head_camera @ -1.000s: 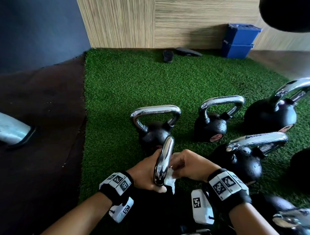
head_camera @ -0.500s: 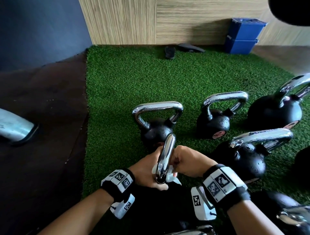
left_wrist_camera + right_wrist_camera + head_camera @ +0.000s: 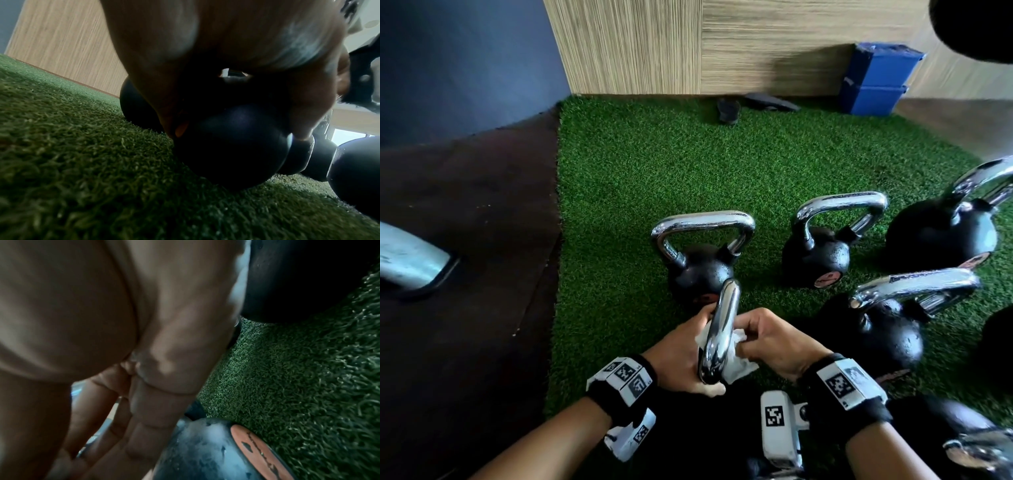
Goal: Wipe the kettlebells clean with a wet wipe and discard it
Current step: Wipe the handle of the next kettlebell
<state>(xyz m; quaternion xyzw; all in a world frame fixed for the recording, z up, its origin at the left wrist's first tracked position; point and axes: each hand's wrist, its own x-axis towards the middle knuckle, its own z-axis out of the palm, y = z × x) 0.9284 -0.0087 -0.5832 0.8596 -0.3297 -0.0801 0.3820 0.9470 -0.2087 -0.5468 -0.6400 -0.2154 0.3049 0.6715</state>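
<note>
The nearest kettlebell's chrome handle stands edge-on between my hands; its black ball rests on the green turf. My left hand grips the handle from the left, thumb under its near end. A white wet wipe is wrapped around the handle and shows on both sides of it. My right hand pinches the wipe on the handle's right side. The right wrist view is filled by my curled fingers, with a kettlebell's orange label beneath them.
Several more black kettlebells with chrome handles stand on the turf: one just ahead, others to the right. Blue boxes and dark slippers lie by the wooden wall. Dark rubber flooring lies to the left.
Both hands stay at the handle. The wipe has shifted up the handle a little and now shows on its left side as well.
</note>
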